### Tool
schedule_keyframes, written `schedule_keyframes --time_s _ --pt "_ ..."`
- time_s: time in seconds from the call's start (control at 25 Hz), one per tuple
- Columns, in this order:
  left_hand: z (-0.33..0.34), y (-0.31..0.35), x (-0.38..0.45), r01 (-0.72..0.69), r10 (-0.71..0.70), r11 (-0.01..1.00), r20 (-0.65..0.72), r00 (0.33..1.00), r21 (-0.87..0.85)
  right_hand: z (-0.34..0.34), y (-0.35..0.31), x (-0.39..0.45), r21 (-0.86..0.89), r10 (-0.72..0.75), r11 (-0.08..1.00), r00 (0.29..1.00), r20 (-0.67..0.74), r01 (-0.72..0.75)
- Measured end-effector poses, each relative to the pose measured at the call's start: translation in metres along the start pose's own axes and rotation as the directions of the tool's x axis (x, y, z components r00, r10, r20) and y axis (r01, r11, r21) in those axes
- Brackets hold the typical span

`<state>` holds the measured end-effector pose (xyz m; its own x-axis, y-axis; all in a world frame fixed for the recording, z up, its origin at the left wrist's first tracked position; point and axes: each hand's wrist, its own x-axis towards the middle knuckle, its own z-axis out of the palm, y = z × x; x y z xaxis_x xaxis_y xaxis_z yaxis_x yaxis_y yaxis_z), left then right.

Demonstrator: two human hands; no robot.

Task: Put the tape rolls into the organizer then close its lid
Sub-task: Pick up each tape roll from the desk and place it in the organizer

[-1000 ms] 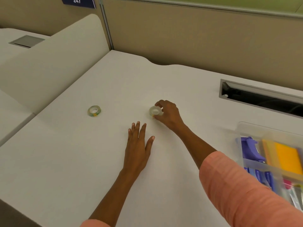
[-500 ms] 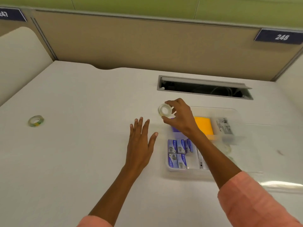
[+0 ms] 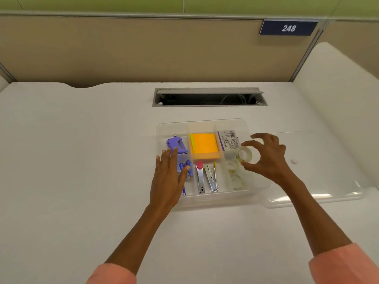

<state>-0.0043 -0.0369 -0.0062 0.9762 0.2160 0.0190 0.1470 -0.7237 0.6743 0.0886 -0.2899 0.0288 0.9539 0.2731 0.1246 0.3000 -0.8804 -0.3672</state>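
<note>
A clear plastic organizer (image 3: 173, 126) sits open on the white desk. My right hand (image 3: 268, 158) holds a clear tape roll (image 3: 244, 154) between thumb and fingers, just above the organizer's right compartment. Two more clear tape rolls (image 3: 232, 166) lie in that compartment below it. My left hand (image 3: 168, 179) hovers flat, fingers apart, over the organizer's left edge, holding nothing. The clear lid (image 3: 328, 193) lies flat on the desk to the right of the organizer.
The organizer also holds a purple tool (image 3: 176, 144), orange sticky notes (image 3: 205, 147), staplers (image 3: 206, 178), blue boxes and a labelled packet. A cable slot (image 3: 209, 97) opens in the desk behind it. A beige partition stands at the back, a white divider at right.
The view swung right from the desk's left side. My right hand carried the tape roll from the desk to above the organizer's right compartment. My left hand moved over the organizer's left edge.
</note>
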Motion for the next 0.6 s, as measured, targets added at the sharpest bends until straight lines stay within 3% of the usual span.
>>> schedule_keyframes --time_s 0.24,0.6 --pt "-0.001 0.003 -0.002 0.046 -0.045 0.998 -0.014 0.999 0.035 0.025 0.021 -0.005 -0.142 -0.036 0.988 0.993 0.117 0.053" --pt "-0.001 0.007 -0.001 0.050 -0.049 0.997 -0.017 0.999 0.052 0.028 0.020 -0.004 -0.145 0.009 0.989 0.984 0.180 0.017"
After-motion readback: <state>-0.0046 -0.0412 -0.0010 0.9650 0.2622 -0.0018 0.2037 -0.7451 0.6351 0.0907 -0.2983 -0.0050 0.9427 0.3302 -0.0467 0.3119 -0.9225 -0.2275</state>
